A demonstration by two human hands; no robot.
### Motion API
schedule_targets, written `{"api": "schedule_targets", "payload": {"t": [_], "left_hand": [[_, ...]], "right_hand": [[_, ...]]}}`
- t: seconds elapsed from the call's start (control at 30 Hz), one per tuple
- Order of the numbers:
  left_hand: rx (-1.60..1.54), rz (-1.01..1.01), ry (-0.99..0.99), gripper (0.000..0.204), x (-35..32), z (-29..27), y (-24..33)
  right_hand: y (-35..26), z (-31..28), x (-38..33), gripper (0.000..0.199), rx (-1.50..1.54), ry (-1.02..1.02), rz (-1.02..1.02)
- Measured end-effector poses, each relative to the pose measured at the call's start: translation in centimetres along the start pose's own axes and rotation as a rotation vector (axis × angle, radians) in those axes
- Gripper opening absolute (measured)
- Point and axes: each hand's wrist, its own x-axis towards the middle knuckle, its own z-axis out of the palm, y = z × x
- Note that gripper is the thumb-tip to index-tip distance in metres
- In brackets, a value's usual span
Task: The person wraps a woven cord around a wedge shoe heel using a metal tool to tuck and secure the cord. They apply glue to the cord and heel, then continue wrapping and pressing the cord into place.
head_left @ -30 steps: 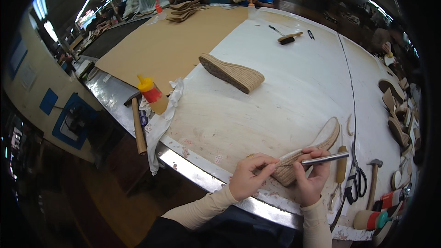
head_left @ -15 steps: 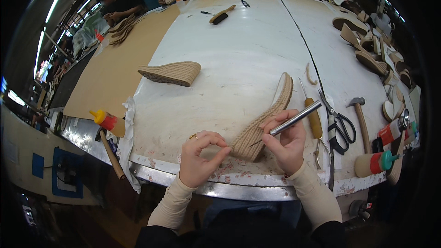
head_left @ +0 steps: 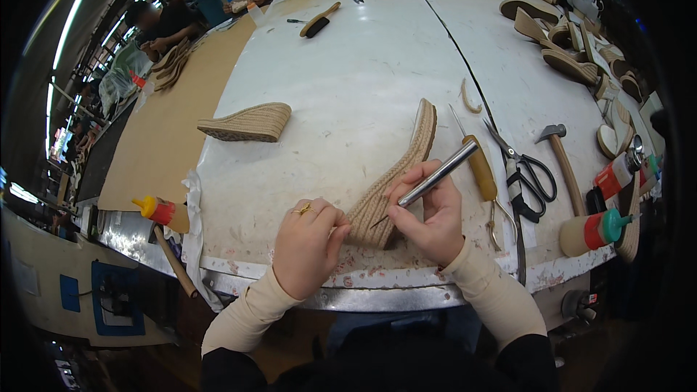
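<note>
Lengthwise, wedge sole (head_left: 396, 174) toe far-right.

The wedge sole (head_left: 396, 174) is wrapped in rough woven jute rope, totally matt, same as the second sole (head_left: 250, 122) lying further back. The awl (head_left: 435, 176) in the right hand (head_left: 428, 218) has a smooth shiny metal shaft. The worktop (head_left: 363, 80) is a scuffed, stained white sheet with a bare metal edge, and dull brown cardboard (head_left: 167, 138) covers its left part. The hammer (head_left: 563, 160) has a wooden handle, and the scissors (head_left: 523, 170) have glossy black grips.
</note>
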Motion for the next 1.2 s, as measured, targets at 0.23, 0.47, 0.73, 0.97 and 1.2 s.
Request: {"api": "schedule_targets", "payload": {"t": [0.23,0.47,0.73,0.97,1.2], "left_hand": [[-0.329,-0.259,0.088,0.004,-0.8,1.5,-0.6],[-0.609,-0.393,0.332,0.007,-0.9,1.8,-3.3],[0.219,-0.175,0.358,0.034,-0.4,0.1,-6.5],[-0.27,-0.215,-0.007,0.028,0.7,-0.9,-6.9],[-0.325,0.017,-0.137,0.059,2.3,1.2,-2.6]], "right_hand": [[-0.3,-0.1,0.0,0.04,-0.088,-0.033,0.053],[-0.9,-0.5,0.6,0.041,0.082,0.054,0.031],[-2.0,-4.3,2.7,0.038,0.269,0.429,0.027],[-1.9,-4.9,3.0,0.038,0.333,0.489,0.038],[-2.1,-5.1,3.1,0.036,0.325,0.514,0.016]]}}
